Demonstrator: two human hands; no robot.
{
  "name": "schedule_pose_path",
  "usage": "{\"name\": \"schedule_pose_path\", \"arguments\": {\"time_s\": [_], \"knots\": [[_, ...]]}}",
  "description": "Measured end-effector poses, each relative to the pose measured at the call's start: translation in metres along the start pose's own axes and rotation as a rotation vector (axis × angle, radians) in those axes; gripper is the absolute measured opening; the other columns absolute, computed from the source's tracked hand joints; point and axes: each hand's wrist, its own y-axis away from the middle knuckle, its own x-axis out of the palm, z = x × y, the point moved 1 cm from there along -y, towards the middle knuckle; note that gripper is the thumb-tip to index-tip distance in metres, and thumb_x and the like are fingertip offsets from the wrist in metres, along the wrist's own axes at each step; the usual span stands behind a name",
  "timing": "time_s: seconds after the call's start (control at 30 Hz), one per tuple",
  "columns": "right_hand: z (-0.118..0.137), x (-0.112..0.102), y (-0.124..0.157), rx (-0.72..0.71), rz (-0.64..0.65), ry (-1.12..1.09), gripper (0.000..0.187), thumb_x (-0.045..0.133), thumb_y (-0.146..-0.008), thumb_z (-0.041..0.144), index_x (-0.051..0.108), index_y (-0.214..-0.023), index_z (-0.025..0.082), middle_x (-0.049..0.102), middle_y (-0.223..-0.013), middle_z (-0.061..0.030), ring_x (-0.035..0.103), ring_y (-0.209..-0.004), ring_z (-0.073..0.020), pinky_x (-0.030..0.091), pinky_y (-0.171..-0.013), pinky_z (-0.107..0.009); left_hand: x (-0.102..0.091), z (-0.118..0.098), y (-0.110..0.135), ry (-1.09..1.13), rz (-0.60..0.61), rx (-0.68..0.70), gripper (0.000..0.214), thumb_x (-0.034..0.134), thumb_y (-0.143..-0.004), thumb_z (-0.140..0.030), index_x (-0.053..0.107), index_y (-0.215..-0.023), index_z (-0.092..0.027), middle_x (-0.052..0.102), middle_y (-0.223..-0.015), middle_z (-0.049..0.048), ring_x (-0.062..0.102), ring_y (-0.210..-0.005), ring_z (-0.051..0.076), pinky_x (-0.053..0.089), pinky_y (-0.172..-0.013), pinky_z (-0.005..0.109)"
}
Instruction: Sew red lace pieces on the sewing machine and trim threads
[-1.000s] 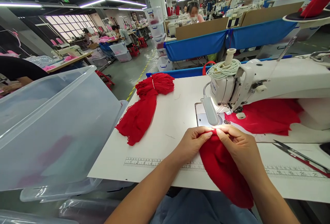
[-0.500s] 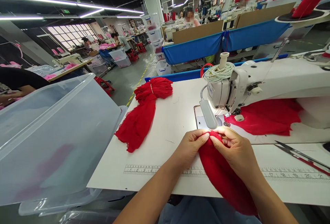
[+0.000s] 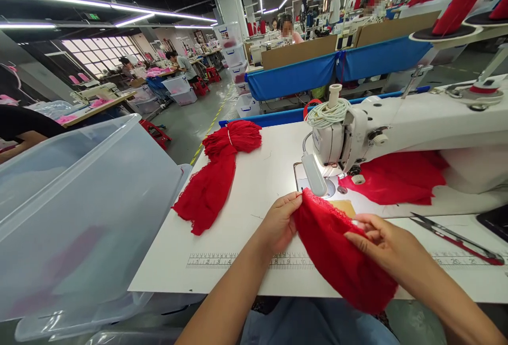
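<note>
A red piece of fabric [image 3: 341,255] with a lacy upper edge is stretched between my hands, its lower part hanging past the table's front edge. My left hand [image 3: 283,220] pinches its upper left corner. Farther along the lacy edge, my right hand [image 3: 377,242] grips it between thumb and fingers. Just beyond the fabric stands a white sewing machine [image 3: 413,123], its lamp [image 3: 315,174] lit over the needle plate. More red fabric [image 3: 397,178] lies under the machine's arm. The needle tip is hidden.
A tied bundle of red fabric [image 3: 214,175] lies on the white table [image 3: 159,276] at left. Thread snips or tweezers [image 3: 456,239] rest at right. A translucent plastic bin [image 3: 87,212] stands against the table's left side. A printed ruler [image 3: 206,261] runs along the front.
My hands have moved apart, the right one going right along the edge. The fabric's lacy edge is now spread out between them. The view has shifted slightly.
</note>
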Motion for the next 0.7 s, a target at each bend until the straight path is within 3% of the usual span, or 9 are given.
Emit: {"name": "schedule_pose_path", "arguments": {"time_s": [0.07,0.13,0.27,0.37,0.5,0.6,0.7], "knots": [[0.003,0.003,0.009,-0.017,0.214,-0.180,0.047,0.074,-0.063,0.058,0.072,-0.092,0.022,0.071,-0.077,-0.0049,0.064,-0.072,-0.0244,0.048,-0.062,-0.033,0.002,-0.001,0.001,0.085,0.024,-0.020,0.025,0.077,-0.075,-0.029,0.071,-0.091,-0.010,0.072,-0.084,0.0058,0.064,-0.075,0.014,0.049,-0.075,0.024],[0.013,0.008,0.020,-0.005,0.334,-0.430,0.038,0.077,-0.064,0.052,0.072,-0.088,0.022,0.071,-0.079,-0.0039,0.064,-0.075,-0.0233,0.049,-0.063,-0.030,0.004,0.000,0.006,0.187,0.068,-0.096,0.027,0.074,-0.079,-0.030,0.071,-0.097,-0.010,0.074,-0.093,0.0077,0.067,-0.084,0.017,0.051,-0.083,0.028],[0.030,0.018,0.037,0.186,0.273,-0.826,0.037,0.083,-0.063,0.044,0.070,-0.091,0.023,0.072,-0.076,-0.0009,0.065,-0.069,-0.0193,0.049,-0.062,-0.028,0.008,0.008,0.018,0.182,0.149,-0.213,0.036,0.078,-0.077,-0.031,0.070,-0.102,-0.008,0.074,-0.097,0.0118,0.069,-0.087,0.021,0.053,-0.084,0.031],[0.032,0.025,0.041,0.239,0.402,-0.983,0.043,0.084,-0.064,0.041,0.070,-0.100,0.022,0.074,-0.085,-0.0038,0.067,-0.072,-0.0190,0.050,-0.064,-0.028,0.007,0.013,0.022,0.147,0.053,-0.181,0.026,0.078,-0.077,-0.027,0.070,-0.092,-0.008,0.074,-0.083,0.0098,0.069,-0.075,0.018,0.053,-0.077,0.028],[0.028,0.034,0.040,0.354,0.614,-1.169,0.039,0.081,-0.067,0.048,0.075,-0.089,0.016,0.074,-0.084,-0.0070,0.067,-0.075,-0.0182,0.053,-0.071,-0.027,0.001,0.012,0.021,0.179,-0.107,-0.150,0.017,0.073,-0.082,-0.025,0.067,-0.079,-0.010,0.071,-0.075,0.0072,0.067,-0.068,0.014,0.053,-0.074,0.025],[0.032,0.040,0.038,0.420,0.560,-1.281,0.033,0.084,-0.065,0.040,0.076,-0.088,0.018,0.075,-0.084,-0.0057,0.069,-0.078,-0.0185,0.055,-0.075,-0.028,0.000,0.006,0.018,0.170,-0.136,-0.147,0.020,0.074,-0.082,-0.027,0.065,-0.077,-0.009,0.070,-0.073,0.0068,0.067,-0.065,0.014,0.054,-0.073,0.025],[0.038,0.045,0.037,0.344,0.410,-1.335,0.032,0.085,-0.065,0.034,0.075,-0.093,0.021,0.075,-0.085,-0.0036,0.069,-0.075,-0.0169,0.055,-0.069,-0.025,0.002,0.000,0.016,0.182,-0.172,-0.083,0.022,0.079,-0.077,-0.027,0.064,-0.075,-0.011,0.069,-0.071,0.0037,0.065,-0.062,0.012,0.053,-0.070,0.024]]}}
